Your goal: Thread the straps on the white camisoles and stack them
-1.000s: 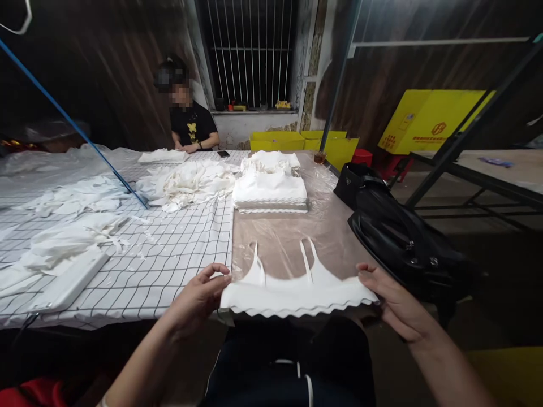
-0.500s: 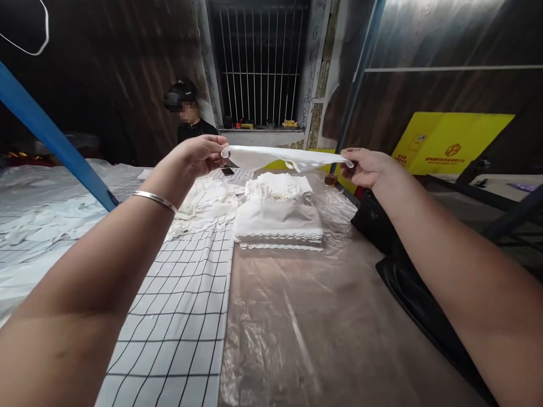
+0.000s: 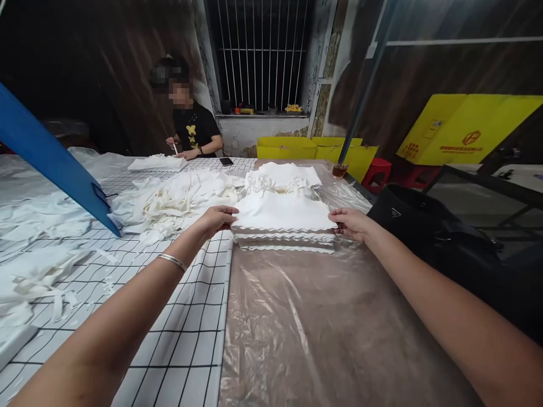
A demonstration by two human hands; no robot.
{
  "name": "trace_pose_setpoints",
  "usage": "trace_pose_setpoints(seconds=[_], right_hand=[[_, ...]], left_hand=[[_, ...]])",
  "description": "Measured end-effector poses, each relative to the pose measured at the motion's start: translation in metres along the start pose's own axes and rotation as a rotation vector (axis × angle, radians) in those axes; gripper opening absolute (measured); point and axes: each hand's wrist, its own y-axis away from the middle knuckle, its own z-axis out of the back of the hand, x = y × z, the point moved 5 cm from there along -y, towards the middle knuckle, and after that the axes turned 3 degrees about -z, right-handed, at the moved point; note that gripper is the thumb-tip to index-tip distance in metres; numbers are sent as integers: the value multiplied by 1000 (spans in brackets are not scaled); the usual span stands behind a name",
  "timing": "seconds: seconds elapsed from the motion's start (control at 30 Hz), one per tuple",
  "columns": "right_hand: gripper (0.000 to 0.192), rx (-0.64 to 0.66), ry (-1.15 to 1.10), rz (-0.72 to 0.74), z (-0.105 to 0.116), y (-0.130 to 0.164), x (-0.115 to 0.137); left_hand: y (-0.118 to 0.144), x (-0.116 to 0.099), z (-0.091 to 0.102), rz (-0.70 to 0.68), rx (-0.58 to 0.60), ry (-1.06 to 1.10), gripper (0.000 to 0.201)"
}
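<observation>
A white fabric piece [image 3: 284, 211] with a wavy front edge lies over a stack of similar white pieces [image 3: 288, 247]. My left hand [image 3: 218, 219] pinches its left front corner between thumb and fingers. At the opposite corner, my right hand [image 3: 351, 223] grips the same piece, fingers closed. Behind it sits another white bundle with gathered, ruffled parts [image 3: 280, 176]. The stack rests on clear plastic sheeting [image 3: 292, 316] over a brown surface.
Loose white fabric scraps [image 3: 182, 198] cover the checked cloth [image 3: 178, 316] on the left. A slanting blue post [image 3: 55, 158] stands there. A co-worker [image 3: 197, 127] sits across the table. A glass of dark drink [image 3: 340, 170] and a black bag [image 3: 407, 220] are on the right.
Both hands have come down with the white piece, from stretched in the air to lying on the stack. The view has shifted, showing more of the co-worker and the black bag.
</observation>
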Motion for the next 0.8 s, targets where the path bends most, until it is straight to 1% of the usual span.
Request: trace_pose_setpoints(seconds=[0.1, 0.17, 0.2, 0.23, 0.3, 0.33, 0.37, 0.4, 0.43, 0.47, 0.5, 0.57, 0.6, 0.67, 0.73, 0.8], right_hand=[[24, -7, 58, 56, 7, -2, 0], [21, -28, 201, 118, 10, -5, -6], [18, -50, 298, 159, 11, -7, -8], [16, -92, 402, 210, 12, -9, -10], [13, -237, 590, 346, 11, -11, -9], [20, -320, 662, 430, 8, -11, -6], [29, -387, 721, 519, 2, -11, -2], [37, -417, 773, 599, -6, -12, 2], [43, -404, 823, 651, -16, -15, 6], [47, -356, 873, 665, -27, -20, 8], [50, -296, 921, 639, -37, -28, 8], [53, -193, 982, 524, -49, -47, 7], [53, -161, 983, 475, -51, -57, 6], [53, -132, 945, 445, -51, -73, 6], [52, -113, 897, 483, -48, -84, 6], [51, -98, 886, 524, -46, -88, 5]], left_hand=[[-2, -2, 1, -48, 23, -76, 31], [-3, 1, 0, -87, 17, -212, 31], [-3, 3, 0, -115, -8, -297, 32], [-4, 3, -1, -153, -49, -381, 33], [-4, 2, -6, -255, -143, -522, 39], [-5, 0, -11, -318, -169, -585, 42], [-6, -3, -19, -380, -169, -650, 46], [-9, -5, -29, -430, -140, -721, 48], [-12, -6, -39, -462, -85, -795, 50], [-18, -6, -50, -470, -20, -872, 52], [-24, -5, -58, -452, 42, -943, 54], [-39, -4, -68, -386, 122, -1046, 57], [-46, -4, -71, -359, 142, -1077, 58], [-59, -5, -71, -321, 153, -1112, 60], [-67, -7, -70, -298, 160, -1124, 63], [-68, -8, -70, -277, 166, -1122, 65]])
